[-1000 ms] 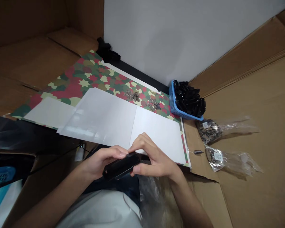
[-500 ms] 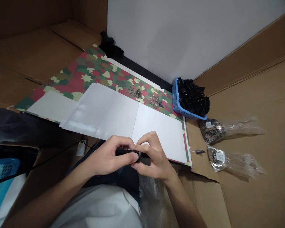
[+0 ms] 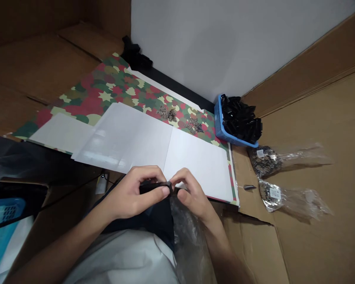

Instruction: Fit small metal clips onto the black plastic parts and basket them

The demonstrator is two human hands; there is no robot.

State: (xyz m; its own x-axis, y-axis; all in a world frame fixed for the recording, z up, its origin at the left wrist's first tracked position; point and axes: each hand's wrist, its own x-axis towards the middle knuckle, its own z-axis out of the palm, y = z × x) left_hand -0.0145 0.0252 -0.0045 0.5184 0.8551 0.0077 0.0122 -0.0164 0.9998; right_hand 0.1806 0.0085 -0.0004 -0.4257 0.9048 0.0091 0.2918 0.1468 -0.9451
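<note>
**Black plastic piece [image 3: 152, 187] pinched up close**

So the piece sits edge-on right between my two hands, just above my lap. The left hand [image 3: 130, 193] has it pinched from one side, thumb on top, and the right hand [image 3: 191, 193] closes on the other end with its fingertips, so the hands nearly meet around it. A crinkly clear plastic bag [image 3: 189, 240] lies just below the right hand. Right ahead are white sheets [image 3: 124, 134] on camo-print paper [image 3: 85, 94], with two small piles of metal bits [image 3: 166, 113] on the camo. Further right, a blue basket [image 3: 220, 126] is heaped with black pieces [image 3: 239, 118], and two clear bags of metal bits [image 3: 264, 159] lie on the cardboard [image 3: 313, 118].
</note>
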